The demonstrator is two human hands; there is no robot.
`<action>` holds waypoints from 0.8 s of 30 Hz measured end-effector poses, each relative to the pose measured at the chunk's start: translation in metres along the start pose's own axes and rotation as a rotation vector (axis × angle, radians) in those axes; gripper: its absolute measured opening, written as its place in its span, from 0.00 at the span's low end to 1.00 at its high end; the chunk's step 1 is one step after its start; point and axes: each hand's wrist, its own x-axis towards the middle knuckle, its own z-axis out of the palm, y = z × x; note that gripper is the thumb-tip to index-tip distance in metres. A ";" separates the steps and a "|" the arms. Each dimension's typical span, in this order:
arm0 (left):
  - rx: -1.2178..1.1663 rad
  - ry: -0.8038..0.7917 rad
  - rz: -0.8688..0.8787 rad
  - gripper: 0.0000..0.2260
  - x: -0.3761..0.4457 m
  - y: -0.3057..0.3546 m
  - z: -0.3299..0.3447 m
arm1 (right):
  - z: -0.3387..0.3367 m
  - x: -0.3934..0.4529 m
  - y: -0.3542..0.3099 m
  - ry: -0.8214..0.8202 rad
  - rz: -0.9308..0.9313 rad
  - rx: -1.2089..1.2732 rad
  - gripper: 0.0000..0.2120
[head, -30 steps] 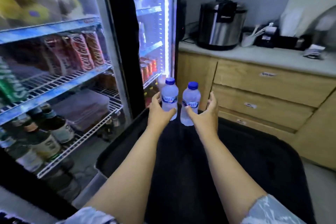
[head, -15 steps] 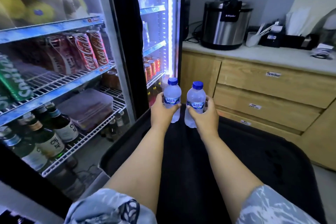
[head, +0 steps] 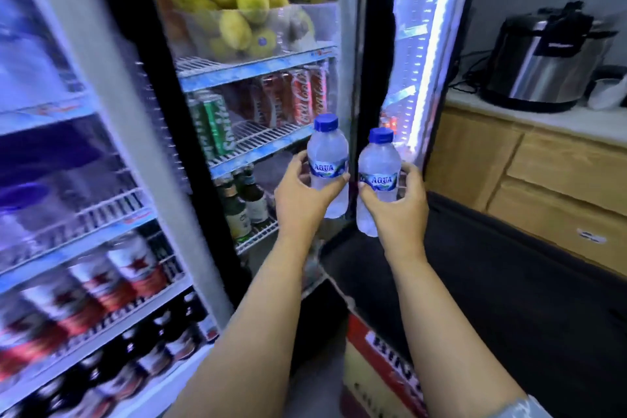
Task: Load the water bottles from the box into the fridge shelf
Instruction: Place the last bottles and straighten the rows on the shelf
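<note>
Two water bottles upright, left bottle [head: 328,159] gripped by left hand [head: 302,190], right bottle [head: 378,176] by right hand [head: 397,207]

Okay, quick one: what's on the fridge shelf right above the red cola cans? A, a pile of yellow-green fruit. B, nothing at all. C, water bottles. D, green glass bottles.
A: the yellow-green fruit is heaped on the wire shelf directly over the red cola cans; the two water bottles are in the hands, not yet shelved.

Two upright blue-capped water bottles [head: 328,159] [head: 377,176] held side by side before the fridge shelf [head: 261,142].
</note>
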 end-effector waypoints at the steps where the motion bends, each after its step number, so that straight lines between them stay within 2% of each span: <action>1: 0.020 0.024 0.020 0.23 -0.001 0.005 -0.025 | 0.015 -0.007 -0.011 -0.031 -0.020 0.013 0.23; 6: 0.107 0.179 0.072 0.26 -0.006 0.024 -0.134 | 0.083 -0.043 -0.066 -0.194 -0.088 0.114 0.23; 9: 0.183 0.328 0.093 0.25 -0.013 0.041 -0.198 | 0.126 -0.069 -0.102 -0.316 -0.125 0.204 0.26; 13: 0.267 0.465 0.130 0.23 -0.027 0.067 -0.276 | 0.180 -0.104 -0.154 -0.492 -0.154 0.385 0.20; 19: 0.339 0.683 0.194 0.23 -0.043 0.101 -0.374 | 0.244 -0.147 -0.232 -0.671 -0.213 0.557 0.21; 24: 0.441 0.845 0.178 0.20 -0.048 0.125 -0.445 | 0.296 -0.170 -0.290 -0.750 -0.333 0.593 0.20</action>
